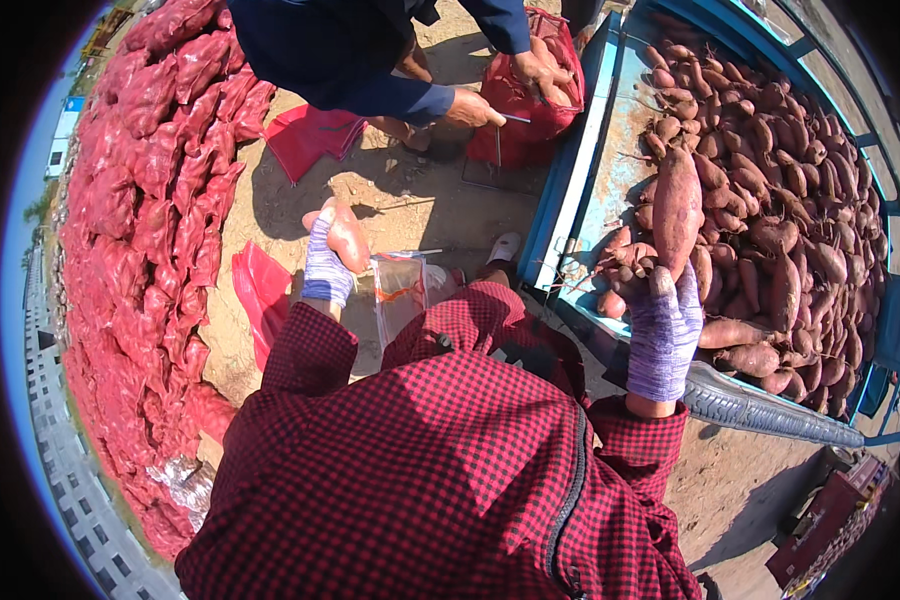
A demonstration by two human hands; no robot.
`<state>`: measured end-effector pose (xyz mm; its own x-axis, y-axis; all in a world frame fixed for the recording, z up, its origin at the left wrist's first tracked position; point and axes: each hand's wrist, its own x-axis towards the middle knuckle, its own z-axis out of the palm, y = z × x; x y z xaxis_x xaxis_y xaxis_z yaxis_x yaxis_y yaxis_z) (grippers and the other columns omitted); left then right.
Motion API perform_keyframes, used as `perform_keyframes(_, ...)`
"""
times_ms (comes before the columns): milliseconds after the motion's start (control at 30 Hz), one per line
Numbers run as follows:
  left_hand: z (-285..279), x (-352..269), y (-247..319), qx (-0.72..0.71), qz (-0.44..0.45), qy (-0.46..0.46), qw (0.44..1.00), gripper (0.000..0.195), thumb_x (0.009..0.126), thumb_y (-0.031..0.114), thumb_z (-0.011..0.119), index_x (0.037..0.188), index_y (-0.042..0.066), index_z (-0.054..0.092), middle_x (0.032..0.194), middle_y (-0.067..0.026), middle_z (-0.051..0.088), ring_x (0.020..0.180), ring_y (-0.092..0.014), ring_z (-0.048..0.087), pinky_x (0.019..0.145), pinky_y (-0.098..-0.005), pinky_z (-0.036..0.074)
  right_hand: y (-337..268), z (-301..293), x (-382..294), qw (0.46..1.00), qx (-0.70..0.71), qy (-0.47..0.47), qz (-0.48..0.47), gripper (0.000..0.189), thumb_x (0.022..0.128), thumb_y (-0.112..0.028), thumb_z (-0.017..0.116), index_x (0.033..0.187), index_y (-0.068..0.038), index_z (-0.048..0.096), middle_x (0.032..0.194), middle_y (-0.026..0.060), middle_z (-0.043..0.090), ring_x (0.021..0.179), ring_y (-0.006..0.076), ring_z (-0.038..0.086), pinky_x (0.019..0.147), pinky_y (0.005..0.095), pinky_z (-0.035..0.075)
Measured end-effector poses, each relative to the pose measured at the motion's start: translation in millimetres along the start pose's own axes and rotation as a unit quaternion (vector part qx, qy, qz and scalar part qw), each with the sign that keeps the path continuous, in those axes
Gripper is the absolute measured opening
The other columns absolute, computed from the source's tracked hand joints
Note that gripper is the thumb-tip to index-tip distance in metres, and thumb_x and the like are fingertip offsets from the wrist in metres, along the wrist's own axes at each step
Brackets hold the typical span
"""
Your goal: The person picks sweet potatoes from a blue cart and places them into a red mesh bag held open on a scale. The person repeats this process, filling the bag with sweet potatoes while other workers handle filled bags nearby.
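Both my hands wear purple and white knit gloves. My left hand (328, 259) is closed on sweet potatoes (347, 238), above the sandy ground at centre left. In my right hand (666, 326), a large, long sweet potato (676, 214) points away from me over the edge of a blue cart bed. Many loose sweet potatoes (776, 236) fill that bed to the right. Below and right of my left hand, a clear plastic bag (399, 292) with an orange mark hangs near my legs.
A co-worker in dark blue (345, 56) holds sweet potatoes at a red mesh sack (521, 120) beside the cart wall (581, 150). Piled filled red sacks (146, 247) line the left. Flat red sacks (259, 289) lie on the ground. A tyre (772, 409) edges the cart.
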<state>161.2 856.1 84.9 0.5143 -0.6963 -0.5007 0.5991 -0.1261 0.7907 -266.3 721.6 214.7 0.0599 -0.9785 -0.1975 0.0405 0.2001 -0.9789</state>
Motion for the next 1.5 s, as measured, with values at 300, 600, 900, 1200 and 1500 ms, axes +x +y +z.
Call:
perform_keyframes(300, -62, -54, -123, -0.186, -0.189, 0.143, 0.954, 0.028, 0.093, 0.042, 0.059, 0.111, 0.02, 0.057, 0.102, -0.0034, 0.06, 0.088, -0.026, 0.06, 0.073, -0.0508, 0.053, 13, -7, 11, 0.998, 0.008, -0.015, 0.057, 0.034, 0.099, -0.024, 0.057, 0.117, 0.004, 0.049, 0.099, 0.0074, 0.059, 0.085, 0.0161, 0.062, 0.075, 0.0293, 0.055)
perform_keyframes(600, -31, -23, -175, 0.25, -0.193, 0.112, 0.942, 0.076, 0.08, 0.038, 0.079, 0.139, 0.003, 0.046, 0.139, -0.0116, 0.049, 0.128, -0.024, 0.046, 0.101, -0.038, 0.041, -2, 5, 10, 0.983, 0.119, -0.048, 0.135, 0.034, 0.097, -0.019, 0.057, 0.122, 0.002, 0.049, 0.1, 0.0102, 0.062, 0.083, 0.0181, 0.065, 0.078, 0.0301, 0.055)
perform_keyframes(900, 262, -63, -73, -0.041, -0.087, -0.313, 0.945, 0.056, 0.092, 0.034, 0.067, 0.137, 0.005, 0.048, 0.118, -0.0048, 0.058, 0.114, -0.016, 0.055, 0.097, -0.0311, 0.046, -6, -1, 4, 0.983, 0.078, -0.126, 0.112, 0.054, 0.093, -0.013, 0.062, 0.141, 0.002, 0.042, 0.116, 0.0114, 0.061, 0.101, 0.0144, 0.061, 0.085, 0.0261, 0.053)
perform_keyframes(1200, 315, 7, -89, -0.207, -0.093, -0.333, 0.915, 0.062, 0.094, 0.05, 0.056, 0.139, 0.011, 0.043, 0.125, -0.0106, 0.059, 0.12, -0.026, 0.056, 0.112, -0.0441, 0.037, -33, -55, 5, 0.909, -0.338, -0.006, -0.245, 0.062, 0.086, -0.017, 0.072, 0.139, 0.0, 0.045, 0.131, 0.0203, 0.054, 0.113, 0.0298, 0.059, 0.097, 0.036, 0.047)
perform_keyframes(1500, 390, -53, -98, -0.12, -0.087, -0.32, 0.936, 0.074, 0.083, 0.053, 0.069, 0.132, 0.002, 0.044, 0.115, -0.0104, 0.057, 0.106, -0.024, 0.057, 0.097, -0.0398, 0.046, -44, -71, 65, 0.79, -0.559, -0.231, -0.096, 0.038, 0.098, -0.042, 0.051, 0.106, -0.007, 0.061, 0.08, 0.0163, 0.065, 0.076, 0.0358, 0.064, 0.071, 0.0456, 0.047)
